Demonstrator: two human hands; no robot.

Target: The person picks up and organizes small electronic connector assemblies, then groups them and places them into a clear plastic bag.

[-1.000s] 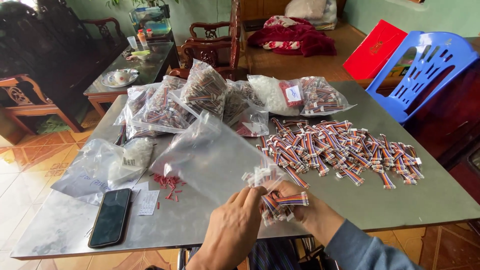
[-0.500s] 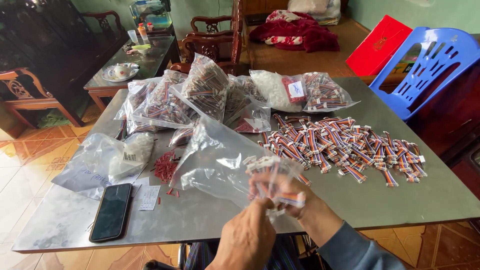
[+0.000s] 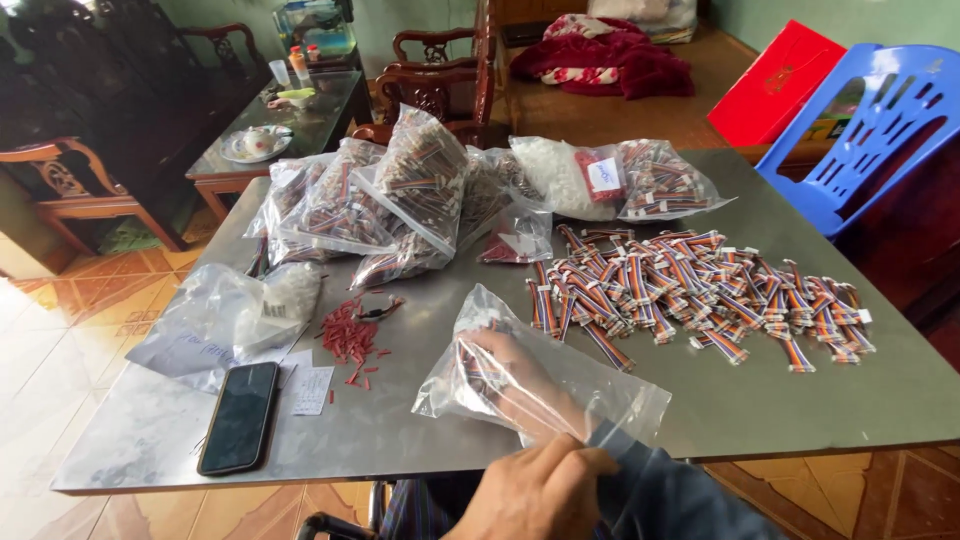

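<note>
While my right hand is inside the clear bag, I read the table from left to right. At the left edge lies a black phone, face up, with a paper slip just beside it. Behind them rests a slack bag of white parts. Next comes a scatter of small red pieces, loose on the metal top. Behind that stands a heap of full bags packed with striped cable pieces.

At centre, near the front edge, the clear bag lies with its closed end pointing away from me. My left hand grips the mouth at the table edge, fingers curled shut on the film. My right hand reaches deep into the bag, fingers closed loosely around a bunch of cables; how tight the grip is I cannot tell through the plastic.

To the right, well apart from the bag, spreads the loose pile of cables. A blue chair stands beyond the far right corner.

To do this step well, I judge that the left hand should hold the mouth wide and flat. The right hand should carry the bunch fully to the bottom, so that no connector snags the film.
</note>
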